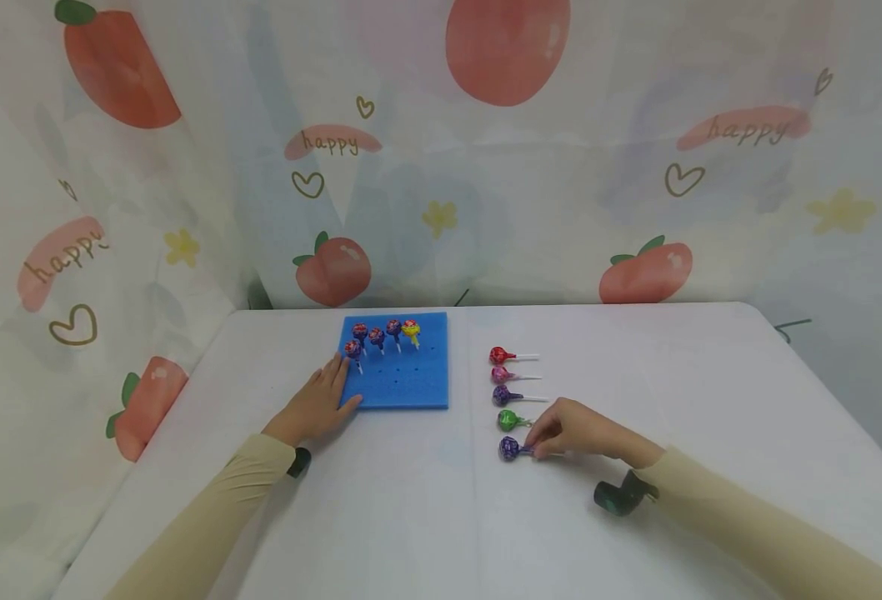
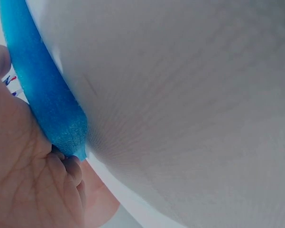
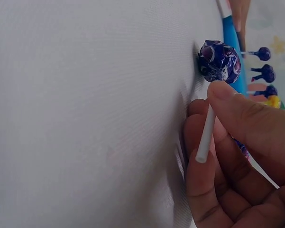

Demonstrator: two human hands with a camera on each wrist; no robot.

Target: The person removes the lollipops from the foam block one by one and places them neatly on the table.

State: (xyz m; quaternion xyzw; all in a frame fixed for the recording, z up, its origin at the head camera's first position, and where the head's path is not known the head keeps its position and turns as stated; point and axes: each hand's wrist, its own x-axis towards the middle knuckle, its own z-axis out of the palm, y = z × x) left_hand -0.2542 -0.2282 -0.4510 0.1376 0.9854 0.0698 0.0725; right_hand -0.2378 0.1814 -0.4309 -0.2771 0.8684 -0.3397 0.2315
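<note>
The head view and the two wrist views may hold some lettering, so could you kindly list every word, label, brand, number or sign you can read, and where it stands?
"happy": left pink patch on the backdrop.
"happy": middle pink patch.
"happy": right pink patch.
Purple lollipop in the right hand: wrapper markings too blurred to read.
Other lollipops: wrapper markings too small to read.

Left arm [image 1: 208, 508], beige-sleeved, in from lower left, reaching forward. Left hand [image 1: 313, 406] low, fingers extended ahead, thumb spread off to the right. Right arm [image 1: 771, 521], same sleeve colour, in from lower right, angled leftward. Right hand [image 1: 583, 431] in a pinch: thumb [image 3: 249, 111] against curled fingers. Hands well apart, left one farther forward.
</note>
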